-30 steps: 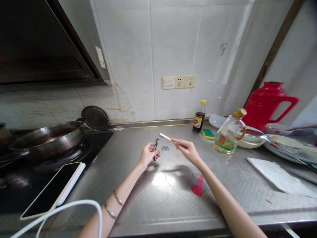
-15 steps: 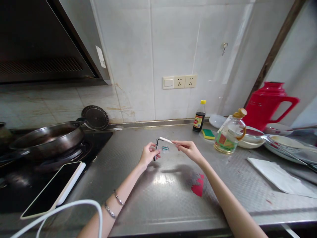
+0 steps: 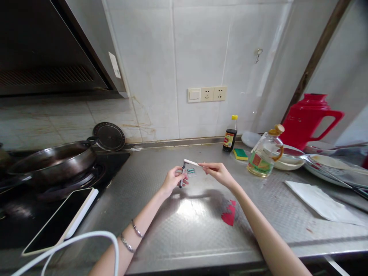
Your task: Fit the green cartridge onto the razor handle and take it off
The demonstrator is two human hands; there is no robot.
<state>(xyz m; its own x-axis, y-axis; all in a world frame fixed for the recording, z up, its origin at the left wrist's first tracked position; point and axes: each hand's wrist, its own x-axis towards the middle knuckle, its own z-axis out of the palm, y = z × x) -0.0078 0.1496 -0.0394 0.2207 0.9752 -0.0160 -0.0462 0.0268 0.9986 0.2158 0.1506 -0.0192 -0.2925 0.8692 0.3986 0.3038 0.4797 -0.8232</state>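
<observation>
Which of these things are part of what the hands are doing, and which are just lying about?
Seemingly in use:
- black tool, in the left hand
- white stick, in the right hand
- perhaps the small green item nearby

Apparently just lying about:
- phone
- pan
- sponge
- dark bottle
- red jug

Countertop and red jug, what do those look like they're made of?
Countertop: metal, probably stainless steel with a fine raised texture, judging by its grey sheen and bright glare. Red jug: likely smooth, glossy plastic, from its even colour and soft highlights, though painted metal is possible.
</observation>
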